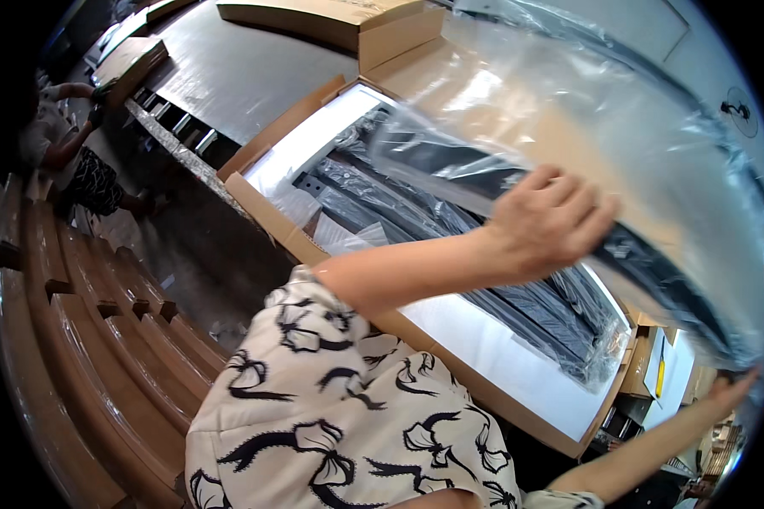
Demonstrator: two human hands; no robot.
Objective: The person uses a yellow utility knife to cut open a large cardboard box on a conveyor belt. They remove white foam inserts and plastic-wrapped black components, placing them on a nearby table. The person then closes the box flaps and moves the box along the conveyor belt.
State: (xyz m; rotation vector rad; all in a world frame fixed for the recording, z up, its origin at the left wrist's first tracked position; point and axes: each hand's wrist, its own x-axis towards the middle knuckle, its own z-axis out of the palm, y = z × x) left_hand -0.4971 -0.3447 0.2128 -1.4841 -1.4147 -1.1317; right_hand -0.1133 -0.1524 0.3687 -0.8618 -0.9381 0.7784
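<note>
My left hand (552, 222) is closed round the middle of a long black bar (666, 276) in clear plastic wrap. The bar slants across the view above an open carton, its far-left end over the carton's contents. At the lower right end of the bar my right hand (733, 392) grips it, blurred and partly cut by the picture's rim. Below, the open cardboard carton (273, 222) has a white lining (518, 360) and holds several plastic-wrapped black bars (535, 310). White foam sheet (352, 240) lies by their left ends. My left forearm hides part of the carton.
A grey metal table (246, 72) extends behind the carton, with more cardboard (314, 21) on it. Clear plastic film (637, 127) spreads over the upper right. Long brown boxes (102, 348) are stacked at left. Another person (59, 140) handles a box. A yellow cutter (660, 376) lies at right.
</note>
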